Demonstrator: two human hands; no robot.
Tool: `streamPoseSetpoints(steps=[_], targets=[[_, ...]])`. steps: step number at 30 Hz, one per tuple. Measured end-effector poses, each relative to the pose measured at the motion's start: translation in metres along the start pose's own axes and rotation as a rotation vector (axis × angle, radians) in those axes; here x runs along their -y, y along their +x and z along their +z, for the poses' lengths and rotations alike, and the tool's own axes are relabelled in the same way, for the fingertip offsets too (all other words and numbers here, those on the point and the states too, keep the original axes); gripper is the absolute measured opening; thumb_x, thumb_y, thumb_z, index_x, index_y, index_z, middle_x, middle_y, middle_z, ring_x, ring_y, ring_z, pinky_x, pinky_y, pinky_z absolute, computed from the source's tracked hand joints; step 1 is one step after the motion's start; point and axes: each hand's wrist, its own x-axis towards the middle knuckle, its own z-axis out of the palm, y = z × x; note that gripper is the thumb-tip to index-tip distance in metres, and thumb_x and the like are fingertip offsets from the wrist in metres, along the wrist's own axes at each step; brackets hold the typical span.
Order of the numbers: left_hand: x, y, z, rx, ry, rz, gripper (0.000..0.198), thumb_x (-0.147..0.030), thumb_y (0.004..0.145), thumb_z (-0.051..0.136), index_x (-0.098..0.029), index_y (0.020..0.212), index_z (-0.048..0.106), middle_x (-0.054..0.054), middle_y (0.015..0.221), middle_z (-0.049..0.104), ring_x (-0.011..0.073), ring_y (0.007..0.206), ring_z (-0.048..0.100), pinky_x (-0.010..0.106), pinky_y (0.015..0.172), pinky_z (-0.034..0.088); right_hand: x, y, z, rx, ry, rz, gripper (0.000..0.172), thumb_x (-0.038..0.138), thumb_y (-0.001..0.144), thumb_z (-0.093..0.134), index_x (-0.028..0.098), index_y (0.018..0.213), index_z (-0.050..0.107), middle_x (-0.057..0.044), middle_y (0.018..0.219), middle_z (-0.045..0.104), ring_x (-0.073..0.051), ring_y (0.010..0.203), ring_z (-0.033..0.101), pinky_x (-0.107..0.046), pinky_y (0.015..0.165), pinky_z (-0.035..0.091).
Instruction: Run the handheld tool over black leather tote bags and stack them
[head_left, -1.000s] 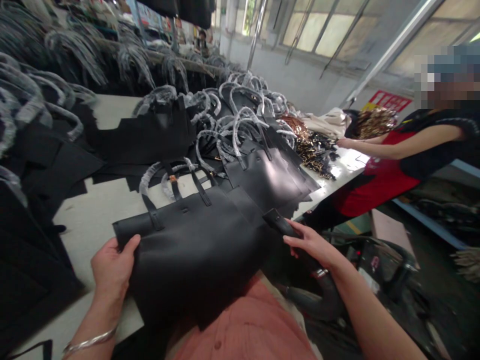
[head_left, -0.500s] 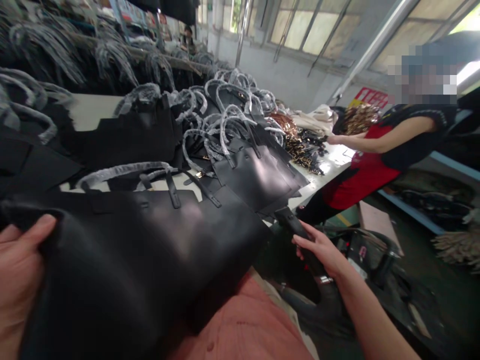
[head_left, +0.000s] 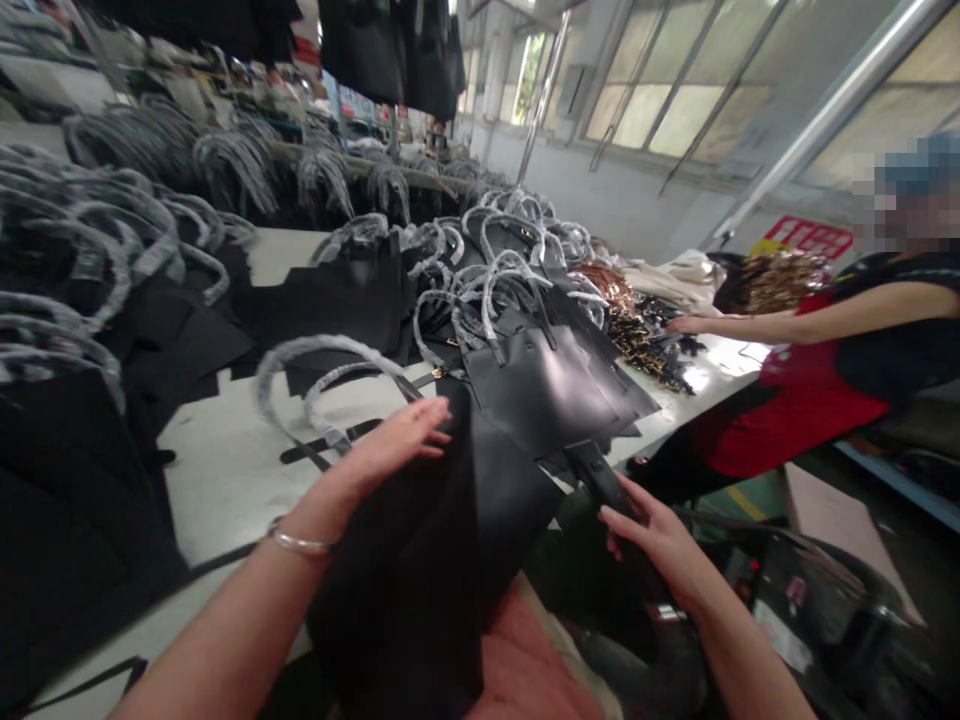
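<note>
The black leather tote bag [head_left: 420, 560] overhangs the pale worktable [head_left: 217, 470], unstacked; the left hand [head_left: 394, 435] rests flat on it, fingers spread; the right hand [head_left: 652, 530] grips a black strap-shaped piece [head_left: 592, 468].

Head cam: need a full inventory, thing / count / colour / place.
Near bag: one, black, table's near edge, under left hand.
Wrapped handles: two loops, grey-white, on table beyond it.
Bag stack: several, black, table centre.
Bag rows: many, black, wrapped handles, left and far side.
Hanging bags: few, black, overhead.
Metal fittings: one heap, gold, table's far right.
Table: one, off-white.
Co-worker: one, red and black top, right, hand at fittings.
Strap piece: one, black, in right hand.
Bracelet: one, silver, left wrist.
Left hand: flat on near bag.
Right hand: closed on strap piece.
</note>
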Motion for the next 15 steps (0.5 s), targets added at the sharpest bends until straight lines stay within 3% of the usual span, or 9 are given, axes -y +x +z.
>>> streamPoseSetpoints(steps=[3, 7, 11, 15], targets=[[0.062, -0.007, 0.031, -0.047, 0.53, 0.181, 0.027, -0.029, 0.082, 0.062, -0.013, 0.103, 0.069, 0.017, 0.111, 0.065, 0.0327, 0.107, 0.058, 0.045, 0.1, 0.043, 0.011, 0.007, 0.007, 0.039, -0.028, -0.004, 0.096, 0.053, 0.074, 0.075, 0.016, 0.15, 0.029, 0.002, 0.067, 0.061, -0.014, 0.056, 0.056, -0.027, 0.053, 0.045], [0.122, -0.036, 0.05, -0.006, 0.945, 0.274, 0.034, -0.021, 0.083, 0.058, -0.011, 0.114, 0.066, 0.02, 0.13, 0.056, 0.038, 0.121, 0.049, 0.052, 0.107, 0.037, 0.017, 0.021, 0.031, 0.207, -0.089, 0.029, 0.09, 0.049, 0.075, 0.073, 0.019, 0.148, 0.033, 0.001, 0.079, 0.062, -0.012, 0.054, 0.057, -0.026, 0.051, 0.047], [0.151, -0.052, 0.06, -0.074, 0.995, 0.357, 0.043, -0.023, 0.093, 0.044, -0.008, 0.131, 0.057, 0.019, 0.143, 0.046, 0.0351, 0.135, 0.039, 0.051, 0.117, 0.027, 0.021, 0.042, 0.065, 0.428, -0.189, 0.082, 0.08, 0.041, 0.079, 0.069, 0.019, 0.148, 0.035, 0.001, 0.076, 0.062, -0.011, 0.051, 0.058, -0.024, 0.048, 0.047], [0.156, -0.052, 0.063, -0.037, 0.973, 0.36, 0.046, -0.024, 0.096, 0.038, -0.006, 0.136, 0.052, 0.02, 0.146, 0.042, 0.0349, 0.138, 0.036, 0.052, 0.118, 0.024, 0.036, 0.066, 0.093, 0.574, -0.206, 0.131, 0.076, 0.035, 0.079, 0.068, 0.018, 0.147, 0.037, 0.002, 0.075, 0.061, -0.01, 0.049, 0.058, -0.021, 0.044, 0.046]])
